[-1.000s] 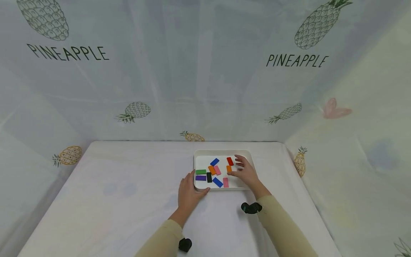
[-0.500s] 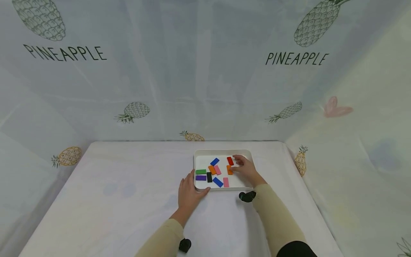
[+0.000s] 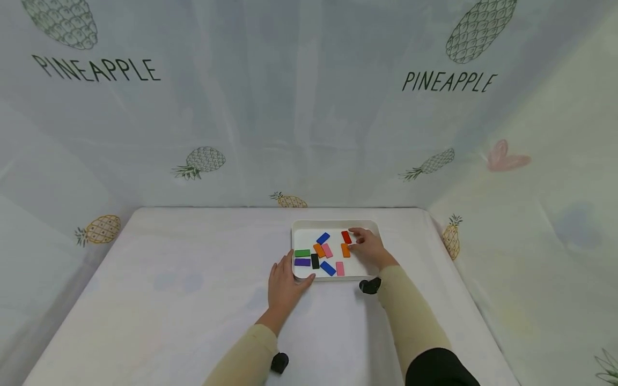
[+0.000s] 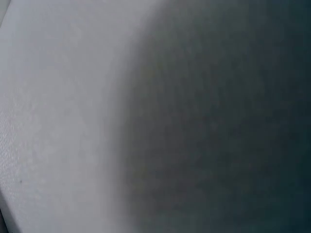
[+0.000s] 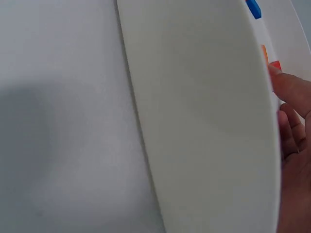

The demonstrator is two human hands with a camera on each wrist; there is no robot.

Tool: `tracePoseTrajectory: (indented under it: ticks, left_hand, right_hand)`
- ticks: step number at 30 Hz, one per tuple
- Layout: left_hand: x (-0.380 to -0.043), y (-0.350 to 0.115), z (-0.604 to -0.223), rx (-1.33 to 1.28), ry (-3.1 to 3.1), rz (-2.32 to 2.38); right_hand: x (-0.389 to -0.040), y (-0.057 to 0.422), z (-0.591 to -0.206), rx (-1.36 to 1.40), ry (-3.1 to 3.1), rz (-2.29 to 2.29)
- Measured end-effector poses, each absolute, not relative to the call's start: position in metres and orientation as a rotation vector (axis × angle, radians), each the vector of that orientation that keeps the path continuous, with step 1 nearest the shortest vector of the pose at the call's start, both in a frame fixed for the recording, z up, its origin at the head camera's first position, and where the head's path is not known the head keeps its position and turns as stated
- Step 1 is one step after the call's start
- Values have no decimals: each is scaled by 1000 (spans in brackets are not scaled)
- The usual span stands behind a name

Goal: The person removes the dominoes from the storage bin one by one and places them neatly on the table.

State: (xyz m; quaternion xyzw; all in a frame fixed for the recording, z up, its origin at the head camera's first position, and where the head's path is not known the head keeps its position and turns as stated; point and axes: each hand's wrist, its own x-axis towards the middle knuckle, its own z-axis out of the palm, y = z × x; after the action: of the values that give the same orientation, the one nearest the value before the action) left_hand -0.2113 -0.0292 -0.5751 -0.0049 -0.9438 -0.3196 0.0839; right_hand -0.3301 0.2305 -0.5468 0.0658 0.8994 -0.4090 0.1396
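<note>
A white rectangular tray [image 3: 359, 271] holds several coloured domino-shaped blocks. My left hand [image 3: 284, 287] rests at its near left corner, fingers along the left wall and thumb at the front rim. My right hand [image 3: 369, 249] is over the tray's right side, thumb tip at the right edge of an orange block [image 3: 345, 250], index fingertip by the red block [image 3: 346, 237]. The other fingers bend inward. The right wrist view shows the thumb [image 5: 291, 90] overlapping the red block [image 5: 276, 64]. In the left wrist view a dark blur covers most of the picture, and the hand is hidden.
Left and middle in the tray lie blue [image 3: 323, 238], second orange [image 3: 318, 251], pink [image 3: 327, 250], green [image 3: 302, 253], purple [image 3: 302, 262] and black blocks [image 3: 315, 261]. Another blue [image 3: 328, 268] and pink block [image 3: 340, 268] lie nearer. The tray stands on a white-covered table [image 3: 193, 300].
My right hand has moved slightly left, its thumb going from over the orange block to its right edge. That block now shows whole, tilted slightly below the red one. The left hand keeps its place.
</note>
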Motion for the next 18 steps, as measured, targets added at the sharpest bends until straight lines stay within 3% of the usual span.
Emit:
tracePoseTrajectory:
  ticks: [18]
  left_hand:
    - [-210,-27,-567,1,-2802,-994]
  right_hand:
    - [-344,232,-539,97,2557,-994]
